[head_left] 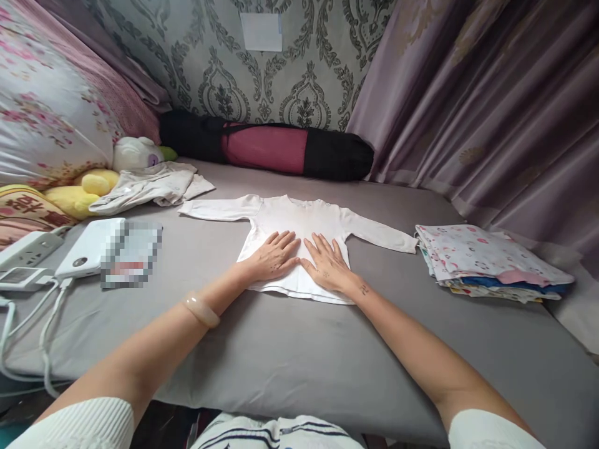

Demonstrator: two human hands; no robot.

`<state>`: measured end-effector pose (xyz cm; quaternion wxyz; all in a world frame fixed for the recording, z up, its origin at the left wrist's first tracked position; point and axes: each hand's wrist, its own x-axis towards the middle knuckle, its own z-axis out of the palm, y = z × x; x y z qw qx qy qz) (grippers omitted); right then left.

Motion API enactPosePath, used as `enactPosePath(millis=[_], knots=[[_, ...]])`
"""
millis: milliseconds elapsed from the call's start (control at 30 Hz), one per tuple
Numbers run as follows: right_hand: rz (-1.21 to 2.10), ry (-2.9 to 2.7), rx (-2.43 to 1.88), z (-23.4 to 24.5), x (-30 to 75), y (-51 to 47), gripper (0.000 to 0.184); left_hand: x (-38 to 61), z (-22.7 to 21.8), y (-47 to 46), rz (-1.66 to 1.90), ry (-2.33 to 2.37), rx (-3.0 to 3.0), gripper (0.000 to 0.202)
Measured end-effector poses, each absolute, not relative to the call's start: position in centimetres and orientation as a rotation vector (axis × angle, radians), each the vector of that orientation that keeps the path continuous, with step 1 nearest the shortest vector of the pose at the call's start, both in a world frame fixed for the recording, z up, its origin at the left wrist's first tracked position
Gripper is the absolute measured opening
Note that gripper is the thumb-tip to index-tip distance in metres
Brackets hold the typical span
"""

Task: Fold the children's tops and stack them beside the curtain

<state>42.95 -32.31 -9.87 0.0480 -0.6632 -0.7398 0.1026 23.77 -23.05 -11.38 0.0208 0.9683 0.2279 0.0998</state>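
Observation:
A small white long-sleeved shirt (299,215) lies spread on the grey sheet, both sleeves stretched out to the sides and its neckline pointing away from me. My left hand (276,254) rests flat on the lower left of its front, fingers extended. Beside it, my right hand (325,262) presses flat on the lower right, fingers slightly spread. The two thumbs nearly meet at the middle. Neither hand holds anything; parts of the shirt's lower front are hidden beneath them.
Folded clothes (491,255) are stacked at the right, close to the right sleeve's cuff. A crumpled pale garment (156,184) lies at the left by a yellow plush toy (77,193). A white power bank (88,246) with cables sits front left. A black-and-red long bag (266,148) lines the wall.

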Motion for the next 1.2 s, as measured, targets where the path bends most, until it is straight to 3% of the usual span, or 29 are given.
enactPosePath(millis=[233,633,833,1033,1200], knots=[[0.414,-2.336,-1.981,-9.1,42.7,-34.6,0.07,21.5,-10.3,-25.3,0.135,0.599,2.889,0.077],[0.454,-2.259,-1.896,-9.0,43.0,-35.9,0.062,21.6,-9.1,-24.9,0.037,0.588,2.753,0.08],[0.363,-2.08,-2.005,-9.4,43.6,-36.1,0.057,22.4,-7.8,-24.3,0.079,0.548,2.776,0.071],[0.224,-1.91,-2.016,-9.8,45.4,-35.9,0.043,25.0,-8.6,-22.0,0.223,0.615,2.786,0.036],[0.08,-1.681,-2.042,-10.1,46.7,-35.4,0.033,28.6,-10.9,-20.3,0.382,0.626,2.819,0.035]])
